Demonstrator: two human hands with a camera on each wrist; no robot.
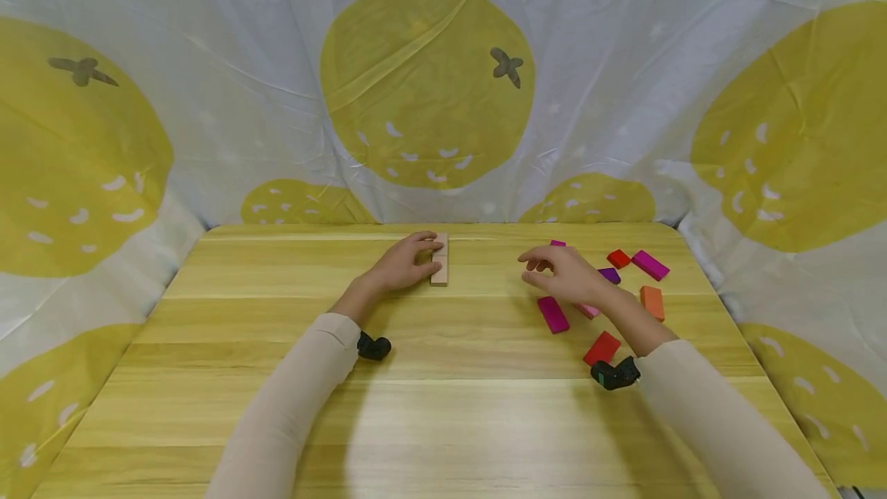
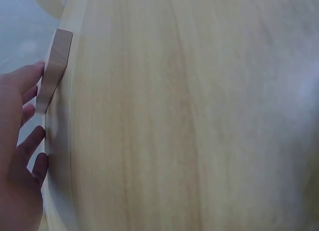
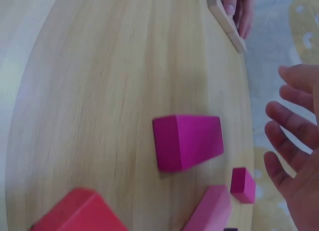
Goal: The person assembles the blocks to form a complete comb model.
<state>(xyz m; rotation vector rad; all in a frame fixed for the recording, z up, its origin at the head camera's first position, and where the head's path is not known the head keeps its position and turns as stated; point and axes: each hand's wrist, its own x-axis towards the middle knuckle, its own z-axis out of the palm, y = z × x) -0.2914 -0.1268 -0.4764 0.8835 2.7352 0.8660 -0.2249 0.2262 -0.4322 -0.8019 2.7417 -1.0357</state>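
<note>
My left hand (image 1: 409, 262) touches the left side of two plain wooden blocks (image 1: 440, 259), which lie end to end in one line near the table's far edge. In the left wrist view its thumb and fingertips rest along one wooden block (image 2: 59, 57), not wrapped round it. To the right, my right hand (image 1: 564, 272) hovers over the coloured blocks, fingers loosely bent and holding nothing. Nearest to it lie a magenta block (image 3: 192, 141), a pink block (image 3: 212, 208) partly hidden under the hand in the head view, and a small magenta block (image 3: 243, 185).
Around the right forearm lie a red block (image 1: 601, 347), an orange block (image 1: 652, 303), a purple block (image 1: 610, 276), a small red block (image 1: 619, 259) and another magenta block (image 1: 651, 265). A patterned cloth (image 1: 596, 83) hangs behind the wooden table (image 1: 443, 422).
</note>
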